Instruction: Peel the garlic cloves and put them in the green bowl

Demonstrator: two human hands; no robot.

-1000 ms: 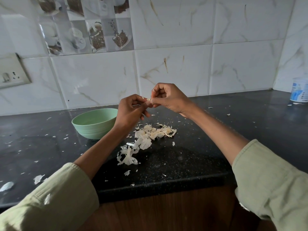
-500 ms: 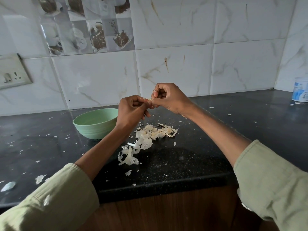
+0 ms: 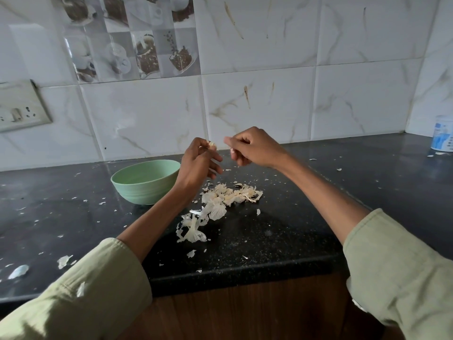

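Now — left hand (image 3: 196, 163) pinches garlic clove (image 3: 212, 145), axis unclear | right hand (image 3: 255, 149) pinches peel scrap (image 3: 227, 141)

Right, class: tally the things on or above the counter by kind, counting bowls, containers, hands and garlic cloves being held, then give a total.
Green bowl: 1
White container: 1
Hands, left hand and right hand: 2
Garlic clove held: 1
Total: 5
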